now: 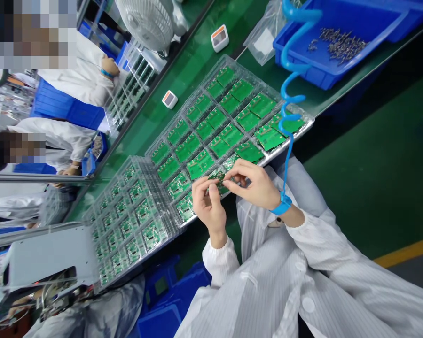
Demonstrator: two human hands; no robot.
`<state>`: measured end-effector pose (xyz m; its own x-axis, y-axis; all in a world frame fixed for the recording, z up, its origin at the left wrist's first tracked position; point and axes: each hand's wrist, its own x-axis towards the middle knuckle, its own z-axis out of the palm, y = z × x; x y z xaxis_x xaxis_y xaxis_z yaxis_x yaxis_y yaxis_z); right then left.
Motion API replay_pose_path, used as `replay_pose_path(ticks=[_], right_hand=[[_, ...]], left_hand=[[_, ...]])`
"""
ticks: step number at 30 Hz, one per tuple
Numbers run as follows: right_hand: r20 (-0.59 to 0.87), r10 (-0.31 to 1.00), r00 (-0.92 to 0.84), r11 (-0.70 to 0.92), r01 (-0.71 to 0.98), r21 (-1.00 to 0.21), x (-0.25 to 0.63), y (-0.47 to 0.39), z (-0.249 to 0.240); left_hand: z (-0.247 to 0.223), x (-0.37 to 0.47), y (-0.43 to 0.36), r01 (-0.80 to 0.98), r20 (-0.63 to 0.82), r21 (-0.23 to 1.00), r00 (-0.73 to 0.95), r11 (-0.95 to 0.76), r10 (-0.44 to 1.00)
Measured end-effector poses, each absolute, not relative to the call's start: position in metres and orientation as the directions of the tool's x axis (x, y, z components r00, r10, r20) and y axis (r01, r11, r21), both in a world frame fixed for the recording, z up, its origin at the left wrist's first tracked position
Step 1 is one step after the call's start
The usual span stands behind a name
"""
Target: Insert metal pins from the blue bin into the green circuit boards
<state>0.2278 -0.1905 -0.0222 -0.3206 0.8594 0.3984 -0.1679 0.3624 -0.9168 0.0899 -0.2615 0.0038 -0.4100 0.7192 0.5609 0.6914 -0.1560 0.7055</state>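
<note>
A small green circuit board (216, 176) is held between my two hands over the near edge of a clear plastic tray (229, 60). My left hand (208, 202) pinches its left side with thumb and fingers. The fingers of my right hand (252, 183) are closed at its right side, and a blue wrist strap (282, 204) with a coiled blue cord (293, 112) is on that wrist. Green boards (226, 139) fill the compartments of the tray below and beyond my hands.
Left stands a stack of trays with boards (143, 211). A blue bin (303, 70) of small metal parts (341, 44) is at upper right, beside a plastic bag (264, 40). Two white devices (220, 38) and a fan (146, 23) lie beyond. People in white work across the bench.
</note>
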Motion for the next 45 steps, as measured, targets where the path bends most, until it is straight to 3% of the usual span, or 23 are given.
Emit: replay_pose_path(ticks=[6, 12, 17, 32, 45], right_hand=[[0.394, 0.847, -0.358, 0.351, -0.182, -0.919, 0.230, -0.188, -0.020], [0.366, 0.844, -0.393, 0.312, -0.195, -0.930, 0.232, -0.186, -0.018], [0.343, 0.852, -0.396, 0.288, -0.193, -0.938, 0.232, -0.186, -0.018], [0.328, 0.854, -0.404, 0.286, -0.161, -0.945, 0.232, -0.186, -0.019], [0.416, 0.832, -0.368, 0.409, -0.101, -0.907, 0.228, -0.190, -0.028]], left_hand=[[-0.001, 0.081, -0.265, 0.737, 0.612, 0.634, -0.293, -0.235, 0.735], [0.003, 0.076, -0.265, 0.858, 0.668, 0.431, -0.097, -0.278, 0.737], [0.004, 0.074, -0.265, 0.886, 0.691, 0.354, -0.032, -0.299, 0.722], [-0.001, 0.074, -0.263, 0.913, 0.742, 0.291, -0.026, -0.287, 0.670], [-0.002, 0.075, -0.263, 0.907, 0.718, 0.356, -0.112, -0.224, 0.687]])
